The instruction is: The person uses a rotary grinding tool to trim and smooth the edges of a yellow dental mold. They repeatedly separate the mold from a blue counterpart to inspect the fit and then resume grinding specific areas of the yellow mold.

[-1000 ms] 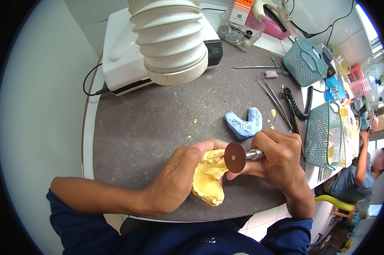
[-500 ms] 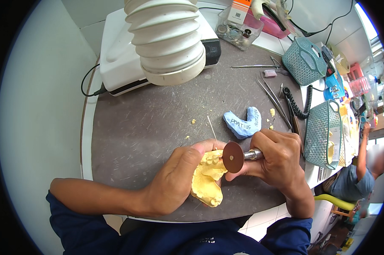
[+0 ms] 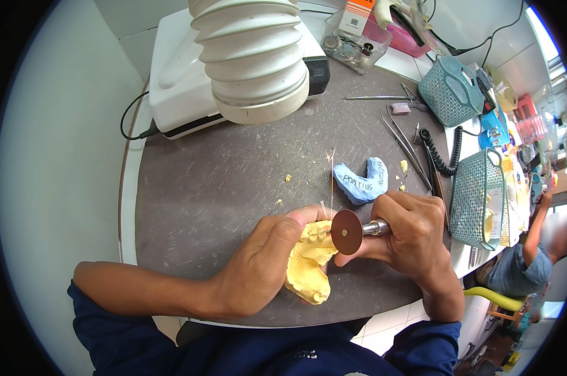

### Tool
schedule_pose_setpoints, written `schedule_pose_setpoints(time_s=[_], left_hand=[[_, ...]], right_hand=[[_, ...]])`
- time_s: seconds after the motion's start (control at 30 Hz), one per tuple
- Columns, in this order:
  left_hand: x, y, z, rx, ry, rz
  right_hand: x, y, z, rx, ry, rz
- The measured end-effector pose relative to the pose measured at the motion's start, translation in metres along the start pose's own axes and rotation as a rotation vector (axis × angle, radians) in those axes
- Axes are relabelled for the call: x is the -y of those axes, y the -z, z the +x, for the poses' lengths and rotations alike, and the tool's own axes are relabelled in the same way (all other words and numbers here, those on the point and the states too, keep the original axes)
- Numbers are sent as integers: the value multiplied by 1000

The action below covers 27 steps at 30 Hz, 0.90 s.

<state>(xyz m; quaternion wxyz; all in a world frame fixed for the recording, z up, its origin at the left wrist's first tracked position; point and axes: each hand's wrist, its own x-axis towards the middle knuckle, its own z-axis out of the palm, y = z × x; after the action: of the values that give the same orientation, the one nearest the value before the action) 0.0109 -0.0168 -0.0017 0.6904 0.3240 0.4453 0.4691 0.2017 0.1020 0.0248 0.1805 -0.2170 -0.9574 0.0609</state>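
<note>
My left hand (image 3: 261, 263) is closed round a yellow plaster dental model (image 3: 305, 276), its thumb on top and its other fingers partly hidden beneath. Teeth stand up along the model's far edge. In my right hand (image 3: 409, 235) is a rotary handpiece (image 3: 376, 227) with a metal nose. It carries a brown cutting disc (image 3: 346, 232), whose left edge is against or very near the model's teeth. Thin bright sparks (image 3: 332, 182) fly up from behind the disc. Just beyond the hands lies a blue U-shaped dental piece (image 3: 362, 182) with dark handwriting.
A white ribbed hose (image 3: 252, 62) hangs over a white machine (image 3: 177, 75) at the far left. Long metal tools (image 3: 409, 147) and yellow crumbs (image 3: 403, 165) lie to the right. Teal baskets (image 3: 478, 200) line the right edge. A person (image 3: 515, 269) sits beyond them.
Sparks now rise higher and in more streaks from the disc. The model, hands and handpiece sit slightly farther right in view, otherwise in the same hold.
</note>
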Motion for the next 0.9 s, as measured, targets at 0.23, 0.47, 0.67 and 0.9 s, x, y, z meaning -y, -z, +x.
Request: schedule_pose_setpoints(time_s=[0.23,0.47,0.67,0.9], left_hand=[[-7,0,0,43,-7,1],[8,2,0,-26,-48,51],[1,1,0,1,-17,-5],[5,0,-2,-34,-42,42]], right_hand=[[-1,-1,-1,7,6,-3],[1,-2,0,-22,-9,17],[0,-4,0,-31,-4,16],[1,-2,0,-22,4,20]])
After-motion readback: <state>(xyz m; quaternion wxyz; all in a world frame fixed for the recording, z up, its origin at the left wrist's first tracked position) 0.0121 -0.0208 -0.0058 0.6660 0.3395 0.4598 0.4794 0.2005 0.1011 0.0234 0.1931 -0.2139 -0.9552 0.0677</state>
